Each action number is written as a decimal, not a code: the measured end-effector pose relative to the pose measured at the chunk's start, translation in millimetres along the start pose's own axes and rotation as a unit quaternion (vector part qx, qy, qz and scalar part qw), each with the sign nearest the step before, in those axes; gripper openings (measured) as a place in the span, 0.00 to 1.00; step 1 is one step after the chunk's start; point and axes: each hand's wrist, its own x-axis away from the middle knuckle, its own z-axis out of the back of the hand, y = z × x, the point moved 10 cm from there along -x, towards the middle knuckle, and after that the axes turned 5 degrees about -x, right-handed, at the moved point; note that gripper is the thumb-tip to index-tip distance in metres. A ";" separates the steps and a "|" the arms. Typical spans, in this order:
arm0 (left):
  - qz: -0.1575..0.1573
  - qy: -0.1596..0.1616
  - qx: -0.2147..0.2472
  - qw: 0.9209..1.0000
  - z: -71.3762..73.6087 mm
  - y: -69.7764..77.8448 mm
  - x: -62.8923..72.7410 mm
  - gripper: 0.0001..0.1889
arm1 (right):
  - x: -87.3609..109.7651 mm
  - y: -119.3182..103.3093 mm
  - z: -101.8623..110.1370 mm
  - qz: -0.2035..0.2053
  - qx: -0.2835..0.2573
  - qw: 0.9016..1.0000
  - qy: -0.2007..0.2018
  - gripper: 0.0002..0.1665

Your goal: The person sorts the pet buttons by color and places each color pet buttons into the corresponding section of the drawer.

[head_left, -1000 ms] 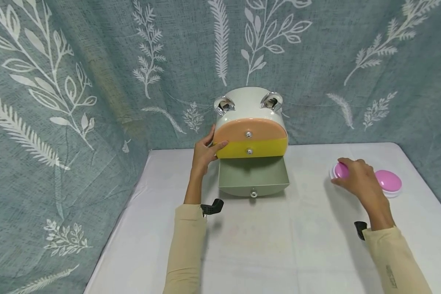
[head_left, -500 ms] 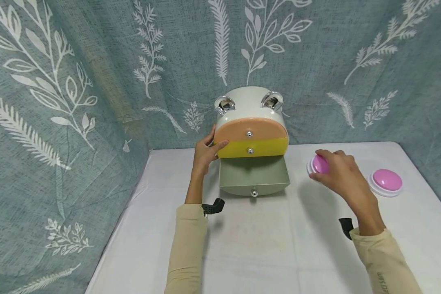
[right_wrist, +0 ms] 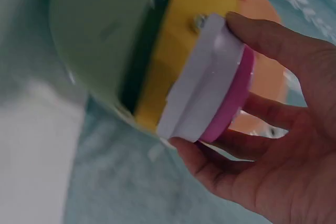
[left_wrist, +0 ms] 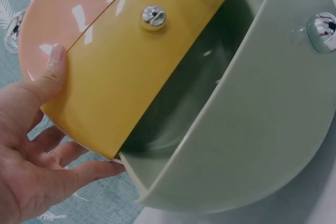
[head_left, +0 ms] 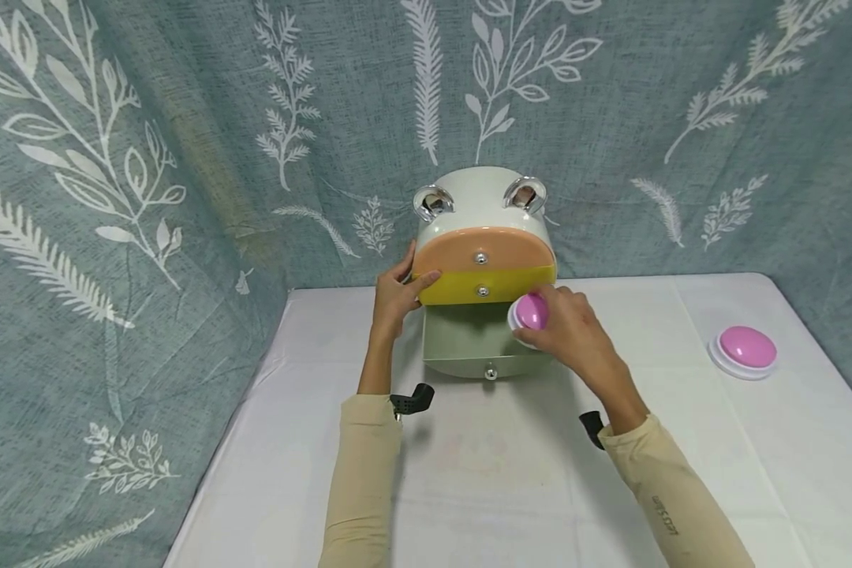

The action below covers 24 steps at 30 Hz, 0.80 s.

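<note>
A small frog-shaped drawer cabinet (head_left: 479,197) stands at the back of the table, with silver ring eyes on its white top. Its orange drawer (head_left: 461,248) and yellow drawer (head_left: 454,293) are closed, while the green bottom drawer (head_left: 461,339) is pulled out. My left hand (head_left: 394,300) grips the cabinet's left side, thumb on the front edge and fingers along the side. Over the right part of the green drawer, my right hand (head_left: 575,327) holds a round push button (right_wrist: 210,80) with a white base and pink dome. Its thumb and fingers pinch the white rim, and the button is tilted.
A second pink-domed button (head_left: 749,349) lies at the right of the white-covered table (head_left: 483,473). Behind the cabinet hangs a blue-green leaf-patterned curtain (head_left: 362,118), which also runs along the left. Each drawer has a silver knob (left_wrist: 153,18).
My right hand has carried the button leftward from beside the other button to above the green drawer. The left hand and cabinet have stayed in place.
</note>
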 end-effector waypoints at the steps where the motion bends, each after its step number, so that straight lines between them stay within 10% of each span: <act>1: 0.000 0.001 -0.001 1.000 0.4 -0.1 0.4 0.39 | -4.2 -2.1 -7.3 0.008 -0.009 1.000 0.002 0.32; 24: 0.002 0.019 -0.013 1.000 3.5 -3.8 1.3 0.38 | -45.0 -11.0 -123.6 -0.043 -0.034 0.997 -0.046 0.36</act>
